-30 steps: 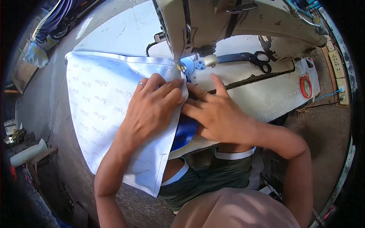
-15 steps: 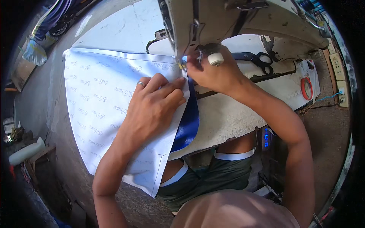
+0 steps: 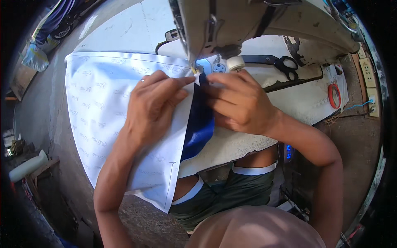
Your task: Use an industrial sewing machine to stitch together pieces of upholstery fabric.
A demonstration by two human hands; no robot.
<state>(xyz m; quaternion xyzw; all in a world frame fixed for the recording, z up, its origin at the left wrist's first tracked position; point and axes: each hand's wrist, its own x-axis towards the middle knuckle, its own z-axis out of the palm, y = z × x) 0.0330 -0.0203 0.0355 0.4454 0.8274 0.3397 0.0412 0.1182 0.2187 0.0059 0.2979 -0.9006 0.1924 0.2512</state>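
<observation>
A large white sheet with faint grey print [image 3: 103,111] is spread over the sewing machine table, its far edge folded in a hem. From under its right edge shows shiny dark blue material [image 3: 196,138]. My left hand [image 3: 153,105] lies on the sheet with curled fingers, its fingertips pinching the edge just below the needle. With bent fingers, my right hand [image 3: 244,101] grips the blue material's edge opposite, its thumb mostly hidden. The sewing machine's needle and presser foot [image 3: 193,69] stand at the sheet's corner, in front of both hands' fingertips.
The machine head [image 3: 231,25] arches over the far side. Black-handled scissors [image 3: 285,66] lie on the machine bed behind my right hand. A red tape ring [image 3: 333,96] is at the table's right end, near a power strip [image 3: 367,74]. Another person's leg [image 3: 56,20] shows far left.
My right hand has come down from beside the needle to the blue material's edge. My left hand has shifted slightly left and up, its fingertips now at the corner. The sheet has slid slightly left.
</observation>
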